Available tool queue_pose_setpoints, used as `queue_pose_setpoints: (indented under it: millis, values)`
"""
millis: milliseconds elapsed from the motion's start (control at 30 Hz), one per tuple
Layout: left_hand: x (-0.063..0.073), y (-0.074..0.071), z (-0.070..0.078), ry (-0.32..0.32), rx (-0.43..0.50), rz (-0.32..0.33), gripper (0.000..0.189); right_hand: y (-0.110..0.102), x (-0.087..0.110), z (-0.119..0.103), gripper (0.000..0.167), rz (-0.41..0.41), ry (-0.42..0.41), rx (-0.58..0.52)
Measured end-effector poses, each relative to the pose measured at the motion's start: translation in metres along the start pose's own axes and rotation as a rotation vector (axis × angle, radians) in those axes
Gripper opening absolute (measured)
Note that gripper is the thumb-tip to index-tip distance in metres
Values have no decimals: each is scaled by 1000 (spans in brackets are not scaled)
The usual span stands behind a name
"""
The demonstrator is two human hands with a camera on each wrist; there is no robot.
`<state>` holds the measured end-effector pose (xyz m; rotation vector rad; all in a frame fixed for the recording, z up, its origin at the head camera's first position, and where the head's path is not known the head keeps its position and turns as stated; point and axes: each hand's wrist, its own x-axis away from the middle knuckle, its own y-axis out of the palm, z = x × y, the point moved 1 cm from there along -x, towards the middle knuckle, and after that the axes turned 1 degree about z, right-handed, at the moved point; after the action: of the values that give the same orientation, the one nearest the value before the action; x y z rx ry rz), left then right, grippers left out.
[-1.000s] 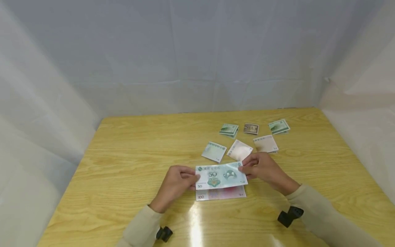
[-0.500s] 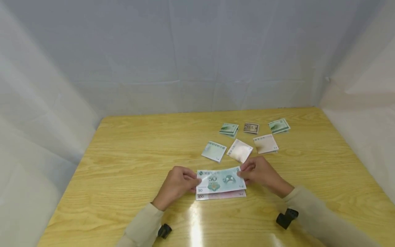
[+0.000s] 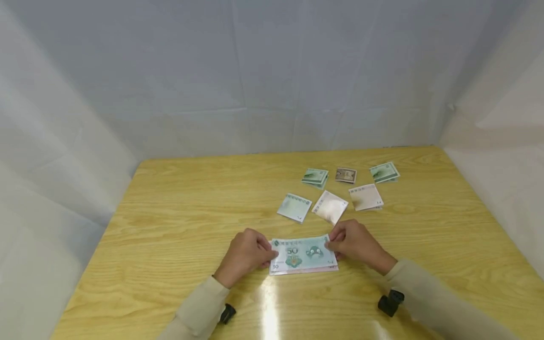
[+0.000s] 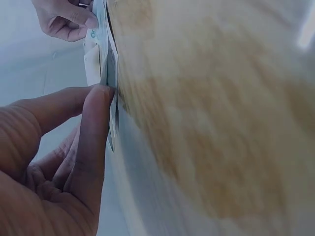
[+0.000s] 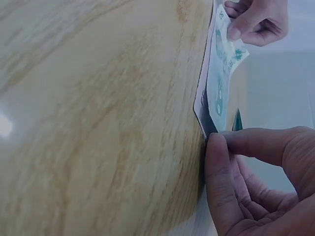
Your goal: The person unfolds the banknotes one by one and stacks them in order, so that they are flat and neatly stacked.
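A green-and-white banknote marked 50 (image 3: 301, 255) is stretched flat between both hands near the front of the table. My left hand (image 3: 246, 255) pinches its left end between thumb and fingers. At the opposite end my right hand (image 3: 354, 243) pinches the note the same way. Beneath it lies a pink banknote (image 3: 306, 271), of which only a thin lower strip shows in the head view. In the right wrist view the 50 note (image 5: 221, 83) stands slightly apart from the pink note (image 5: 201, 96) under it.
Several folded notes lie behind the hands on the wooden table (image 3: 191, 203): a pale green one (image 3: 295, 208), two pinkish ones, including a shiny note (image 3: 330, 207), and a back row with a brown note (image 3: 346, 175) between two green ones. White sheeting (image 3: 272, 80) surrounds the table.
Both hands have brought the 50 note down and toward the table's front edge. It now covers nearly all of the pink note, which showed a wider strip before.
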<state>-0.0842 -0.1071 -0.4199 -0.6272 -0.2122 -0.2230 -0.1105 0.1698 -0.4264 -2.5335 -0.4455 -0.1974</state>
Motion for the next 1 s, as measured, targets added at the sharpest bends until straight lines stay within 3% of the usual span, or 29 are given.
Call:
queue_pose_setpoints:
  millis: [200,367,600,733,867,1000]
  values:
    - [0,-1,1,27,-84,6,17,0,1,0,14,-8,-9,24]
    - [0,-2,2,45,-138,14,24,0,0,3,18,3,34,37]
    - [-1,-5,0,88,-144,11,23,-4,-2,3,18,3,26,14]
    - [-5,-9,4,180,-189,82,16,-8,-9,-1,12,24,15,-56]
    - [-10,-13,11,282,-278,167,9,-9,-16,-9,20,14,63,-172]
    - [-16,-14,20,348,-337,167,14,-8,-22,-15,30,-12,131,-270]
